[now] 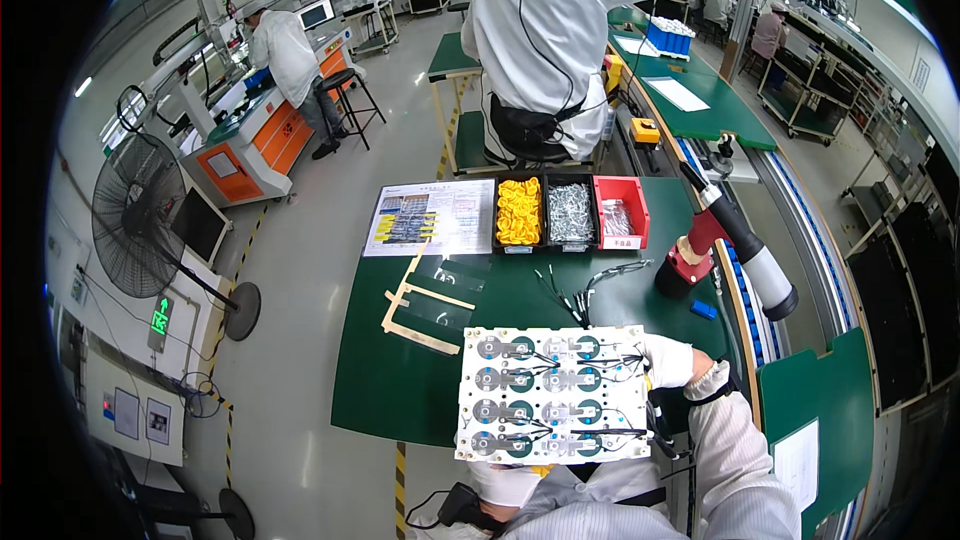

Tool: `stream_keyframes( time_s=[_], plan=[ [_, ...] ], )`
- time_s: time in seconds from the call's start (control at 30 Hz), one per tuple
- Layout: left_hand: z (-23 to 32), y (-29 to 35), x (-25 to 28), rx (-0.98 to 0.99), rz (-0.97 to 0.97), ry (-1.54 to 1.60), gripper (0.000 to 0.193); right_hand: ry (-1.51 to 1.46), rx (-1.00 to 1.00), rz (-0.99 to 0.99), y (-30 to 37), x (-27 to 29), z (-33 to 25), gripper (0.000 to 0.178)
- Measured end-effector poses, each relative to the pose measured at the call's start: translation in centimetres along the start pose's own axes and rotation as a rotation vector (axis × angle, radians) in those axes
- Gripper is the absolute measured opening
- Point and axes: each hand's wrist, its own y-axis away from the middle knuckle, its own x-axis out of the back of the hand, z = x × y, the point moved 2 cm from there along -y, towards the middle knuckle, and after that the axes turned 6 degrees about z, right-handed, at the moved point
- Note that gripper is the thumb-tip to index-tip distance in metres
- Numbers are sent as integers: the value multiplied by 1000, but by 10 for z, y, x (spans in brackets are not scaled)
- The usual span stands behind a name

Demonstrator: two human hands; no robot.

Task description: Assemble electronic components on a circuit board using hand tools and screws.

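A white rectangular fixture plate (551, 396) is held up over the near edge of the green table. Rows of round metal parts with small brackets and black cables sit on it. My right hand (672, 361), in a white glove, grips the plate's upper right edge. Below its lower left edge is my left hand (503, 486), also gloved and closed on it, with the fingers mostly hidden under the plate. A bundle of black cables (585, 302) lies on the table just beyond the plate. More dark cables hang at its right side.
Bins of yellow parts (519, 212), metal parts (571, 214) and a red bin (622, 212) line the table's far side, beside a printed sheet (425, 217). A red and black tool (688, 262) stands at right by a conveyor (800, 240). A co-worker (545, 30) sits ahead.
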Motion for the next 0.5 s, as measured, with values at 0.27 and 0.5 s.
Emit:
stream_keyframes(
  time_s=[0.27, 0.5],
  plan=[
    [9, -6, -20, -413, -75, -421, 69, -349, -48, 320, 13, -33, 17, 96],
    [30, 12, -48, -103, -108, 325, 84, -302, 33, 491, 42, -60, -18, 92]
  ],
)
